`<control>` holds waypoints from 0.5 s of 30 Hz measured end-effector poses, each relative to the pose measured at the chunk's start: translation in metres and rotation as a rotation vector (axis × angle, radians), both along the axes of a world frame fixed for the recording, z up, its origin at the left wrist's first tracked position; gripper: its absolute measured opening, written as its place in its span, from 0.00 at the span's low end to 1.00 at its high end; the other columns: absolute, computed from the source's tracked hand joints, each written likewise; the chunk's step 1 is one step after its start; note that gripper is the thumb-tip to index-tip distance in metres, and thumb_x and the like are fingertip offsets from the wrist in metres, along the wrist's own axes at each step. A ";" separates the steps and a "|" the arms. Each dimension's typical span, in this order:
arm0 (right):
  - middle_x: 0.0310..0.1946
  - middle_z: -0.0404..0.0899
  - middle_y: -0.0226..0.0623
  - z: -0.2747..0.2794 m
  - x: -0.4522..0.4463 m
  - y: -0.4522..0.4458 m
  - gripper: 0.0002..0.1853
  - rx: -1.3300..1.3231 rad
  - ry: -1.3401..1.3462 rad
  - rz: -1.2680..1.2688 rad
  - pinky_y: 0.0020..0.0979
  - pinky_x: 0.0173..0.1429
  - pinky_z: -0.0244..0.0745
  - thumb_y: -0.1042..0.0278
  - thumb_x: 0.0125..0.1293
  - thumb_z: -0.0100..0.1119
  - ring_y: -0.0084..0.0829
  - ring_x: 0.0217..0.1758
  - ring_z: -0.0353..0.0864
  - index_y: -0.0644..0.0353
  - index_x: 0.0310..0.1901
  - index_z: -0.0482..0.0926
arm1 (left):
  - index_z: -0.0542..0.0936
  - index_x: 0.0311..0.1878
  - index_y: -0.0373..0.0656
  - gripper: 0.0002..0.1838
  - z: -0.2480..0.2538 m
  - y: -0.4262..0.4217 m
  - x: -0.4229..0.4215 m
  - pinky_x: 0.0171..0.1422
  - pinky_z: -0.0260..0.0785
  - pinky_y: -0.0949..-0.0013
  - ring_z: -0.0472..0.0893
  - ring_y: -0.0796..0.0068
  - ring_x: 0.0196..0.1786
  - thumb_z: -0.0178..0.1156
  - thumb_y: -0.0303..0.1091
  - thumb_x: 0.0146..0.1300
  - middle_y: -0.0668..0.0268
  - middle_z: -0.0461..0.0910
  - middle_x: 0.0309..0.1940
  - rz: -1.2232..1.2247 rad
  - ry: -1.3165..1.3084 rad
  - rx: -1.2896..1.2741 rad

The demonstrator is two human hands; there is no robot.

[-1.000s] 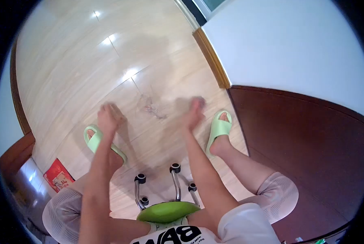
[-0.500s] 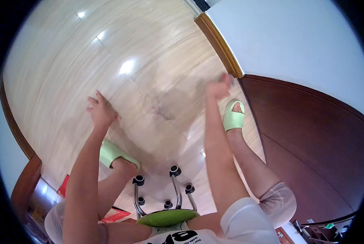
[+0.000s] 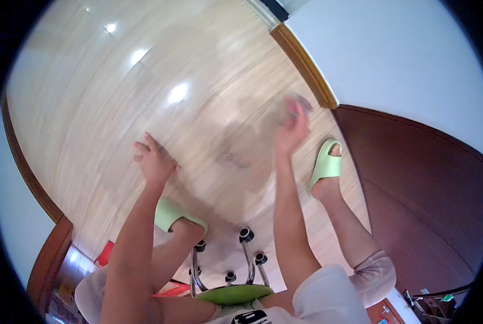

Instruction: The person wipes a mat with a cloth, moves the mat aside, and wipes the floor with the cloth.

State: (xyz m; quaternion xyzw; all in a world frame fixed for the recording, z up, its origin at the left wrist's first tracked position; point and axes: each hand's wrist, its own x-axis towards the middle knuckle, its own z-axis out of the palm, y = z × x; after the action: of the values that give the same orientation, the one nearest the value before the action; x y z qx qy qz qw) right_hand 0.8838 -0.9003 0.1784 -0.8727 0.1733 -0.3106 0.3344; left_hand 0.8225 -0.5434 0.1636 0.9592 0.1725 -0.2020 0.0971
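Note:
My left hand (image 3: 158, 166) hovers over or rests on the floor at the left with its fingers spread, holding nothing; whether it touches the boards I cannot tell. On the right, my right hand (image 3: 293, 132) is closed and blurred by motion. A small greyish-purple thing (image 3: 304, 102) shows at its fingertips, too smeared to name. Between the two hands a thin, partly see-through scatter of small stuff (image 3: 234, 157) lies on the wood-look floor (image 3: 209, 102).
I sit on a low green stool (image 3: 235, 294) with chrome legs and casters. Light green slippers (image 3: 326, 164) are on my feet. A white wall (image 3: 387, 54) with wooden trim and a dark brown panel (image 3: 414, 183) bound the right side. Something red (image 3: 105, 254) lies lower left.
The whole view has shifted, with most things now farther right and lower. My right hand has moved away from the wooden trim, with the small thing still at its fingers. My left hand stays spread.

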 end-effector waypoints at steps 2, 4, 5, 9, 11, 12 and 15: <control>0.56 0.84 0.49 -0.009 -0.068 -0.038 0.30 -0.049 0.052 -0.072 0.40 0.67 0.75 0.91 0.53 0.50 0.46 0.61 0.82 0.66 0.60 0.80 | 0.43 0.83 0.41 0.78 0.019 -0.010 0.008 0.75 0.64 0.38 0.56 0.10 0.72 0.85 0.40 0.28 0.25 0.42 0.77 0.018 0.091 -0.001; 0.55 0.84 0.51 -0.039 -0.144 -0.051 0.29 -0.230 0.267 -0.246 0.40 0.67 0.75 0.89 0.53 0.52 0.47 0.60 0.82 0.67 0.60 0.79 | 0.43 0.83 0.40 0.78 0.016 -0.011 0.007 0.75 0.63 0.38 0.57 0.12 0.72 0.85 0.40 0.29 0.24 0.42 0.77 -0.004 0.094 0.041; 0.54 0.84 0.51 -0.037 -0.152 -0.038 0.29 -0.086 0.253 -0.286 0.40 0.66 0.75 0.88 0.52 0.53 0.47 0.60 0.82 0.67 0.59 0.80 | 0.43 0.83 0.40 0.78 0.014 -0.011 0.008 0.76 0.63 0.38 0.58 0.13 0.72 0.85 0.40 0.29 0.23 0.42 0.76 -0.013 0.096 0.058; 0.52 0.84 0.48 -0.065 -0.131 0.066 0.28 -0.019 0.196 -0.360 0.41 0.60 0.77 0.84 0.52 0.58 0.47 0.58 0.83 0.64 0.59 0.80 | 0.44 0.82 0.37 0.77 0.010 -0.006 0.010 0.79 0.57 0.38 0.62 0.18 0.72 0.85 0.41 0.30 0.21 0.44 0.75 -0.019 0.082 0.026; 0.55 0.83 0.48 -0.058 -0.079 0.131 0.29 -0.039 0.258 -0.297 0.46 0.63 0.72 0.83 0.55 0.59 0.47 0.62 0.79 0.56 0.62 0.79 | 0.44 0.82 0.37 0.77 0.005 -0.002 0.010 0.80 0.55 0.37 0.63 0.19 0.72 0.85 0.42 0.30 0.21 0.45 0.75 -0.045 0.059 0.008; 0.57 0.82 0.48 -0.048 -0.051 0.164 0.30 -0.049 0.287 -0.265 0.48 0.65 0.69 0.82 0.56 0.59 0.48 0.64 0.78 0.51 0.63 0.78 | 0.44 0.82 0.36 0.77 0.007 -0.004 0.010 0.80 0.54 0.37 0.64 0.20 0.72 0.85 0.42 0.29 0.21 0.45 0.74 -0.045 0.076 0.020; 0.63 0.78 0.40 -0.039 0.003 0.214 0.30 0.276 0.305 0.015 0.46 0.73 0.61 0.84 0.58 0.59 0.44 0.68 0.74 0.49 0.64 0.79 | 0.45 0.82 0.36 0.77 0.009 -0.009 0.012 0.80 0.53 0.36 0.65 0.21 0.71 0.85 0.42 0.29 0.20 0.46 0.74 -0.040 0.100 0.049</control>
State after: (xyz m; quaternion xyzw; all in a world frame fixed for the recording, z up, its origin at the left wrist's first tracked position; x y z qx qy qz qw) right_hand 0.8873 -0.6863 0.1398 -0.8569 0.2565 -0.1455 0.4229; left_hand 0.8343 -0.5525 0.1724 0.9532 0.1629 -0.2474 0.0608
